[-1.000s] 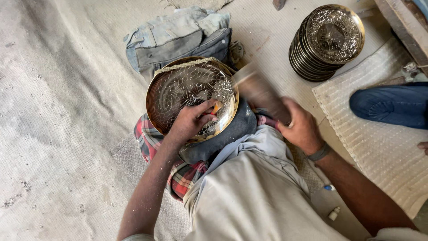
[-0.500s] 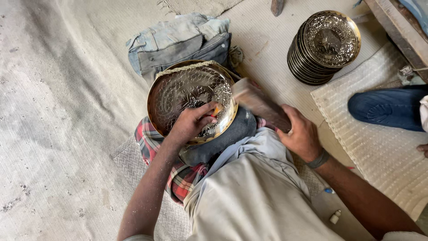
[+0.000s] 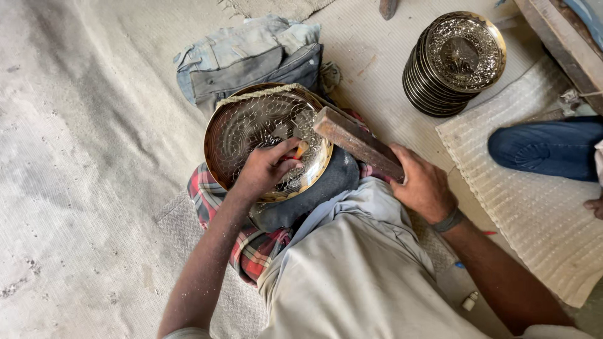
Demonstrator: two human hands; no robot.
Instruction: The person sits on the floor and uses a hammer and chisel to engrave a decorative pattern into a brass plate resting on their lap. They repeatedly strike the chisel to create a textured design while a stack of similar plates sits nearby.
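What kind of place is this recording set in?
Probably a small floor-level metal craft workshop. The left hand rests on an engraved brass plate, the right hand grips a wooden bar, and a stack of finished plates stands on the mat-covered floor.

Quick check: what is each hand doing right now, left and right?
Left hand: closed on a small tool pressed to the engraved metal plate.
Right hand: closed around a wooden block.
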